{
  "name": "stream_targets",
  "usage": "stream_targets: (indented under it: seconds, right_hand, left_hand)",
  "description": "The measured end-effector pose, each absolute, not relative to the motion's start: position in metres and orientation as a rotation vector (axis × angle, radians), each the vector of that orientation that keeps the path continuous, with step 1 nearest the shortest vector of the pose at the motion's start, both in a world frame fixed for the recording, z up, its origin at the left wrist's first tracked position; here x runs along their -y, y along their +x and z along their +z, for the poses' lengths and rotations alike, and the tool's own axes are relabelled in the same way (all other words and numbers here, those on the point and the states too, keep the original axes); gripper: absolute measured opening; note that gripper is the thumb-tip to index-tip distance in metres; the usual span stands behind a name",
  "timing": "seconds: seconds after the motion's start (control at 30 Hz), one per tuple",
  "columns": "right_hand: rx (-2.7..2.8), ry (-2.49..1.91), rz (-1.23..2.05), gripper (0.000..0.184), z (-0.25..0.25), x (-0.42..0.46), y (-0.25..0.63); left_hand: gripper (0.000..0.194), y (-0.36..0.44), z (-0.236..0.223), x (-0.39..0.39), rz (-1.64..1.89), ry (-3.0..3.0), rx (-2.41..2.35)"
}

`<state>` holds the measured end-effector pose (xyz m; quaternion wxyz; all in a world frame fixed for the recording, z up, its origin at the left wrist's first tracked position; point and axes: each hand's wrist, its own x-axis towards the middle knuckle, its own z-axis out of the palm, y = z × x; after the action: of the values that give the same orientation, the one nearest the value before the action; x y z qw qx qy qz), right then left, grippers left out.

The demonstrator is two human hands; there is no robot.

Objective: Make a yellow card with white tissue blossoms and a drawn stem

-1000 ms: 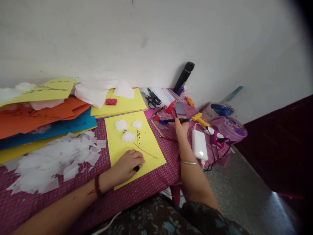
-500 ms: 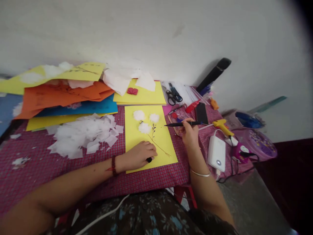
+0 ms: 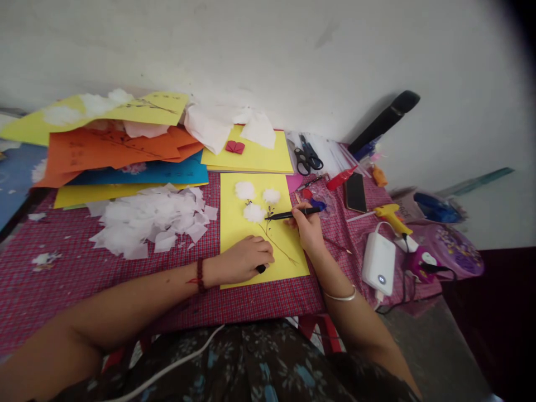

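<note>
A yellow sheet of paper (image 3: 234, 231) lies before me, bearing three fluffy white blossoms (image 3: 254, 213) and a thin drawn branch (image 3: 277, 245) with small dark leaves. My right hand (image 3: 310, 228) is closed around a black brush pen (image 3: 285, 215), its tip over the sheet beside the lowest blossom, by the leaves. Whether the tip touches the paper I cannot tell. My left hand (image 3: 238, 259) rests on the sheet's lower left part, fingers curled around a black pen cap (image 3: 261, 268).
White paper scraps (image 3: 146, 220) are heaped to the left, below stacked orange sheets (image 3: 92, 151). Scissors (image 3: 309, 159), a red glue bottle (image 3: 340, 178), a phone (image 3: 355, 192), a yellow glue gun (image 3: 393, 218) and a white power bank (image 3: 379, 262) lie on the right.
My right hand has moved left with the brush pen, bringing its tip from the sheet's right side to the leaves near the blossoms. My left hand stays on the sheet. The view has shifted slightly.
</note>
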<state>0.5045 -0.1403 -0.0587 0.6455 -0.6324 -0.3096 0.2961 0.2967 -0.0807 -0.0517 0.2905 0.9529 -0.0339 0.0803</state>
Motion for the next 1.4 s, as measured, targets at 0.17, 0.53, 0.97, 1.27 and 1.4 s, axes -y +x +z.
stream_targets:
  seconds: [0.17,0.53,0.97,1.27,1.4]
  right_hand:
    - [0.726,-1.467,0.683,0.015,-0.056,0.14,0.504]
    - [0.399,-1.234,0.171,0.022,-0.028,0.174,0.598]
    - [0.494,-1.625,0.131,0.013,-0.053,0.172,0.62]
    - [0.534,-1.636,0.206,0.02,-0.06,0.164,0.617]
    - [0.56,-1.632,0.216,0.021,-0.061,0.161,0.615]
  left_hand:
    - [0.016,0.297,-0.051,0.081,0.204,2.536,0.071]
    - [0.018,0.297,-0.055,0.081,0.217,2.472,0.055]
    - [0.02,0.299,-0.055,0.08,0.243,2.461,0.08]
    - [0.019,0.298,-0.056,0.08,0.224,2.468,0.086]
    - [0.019,0.299,-0.054,0.08,0.211,2.47,0.085]
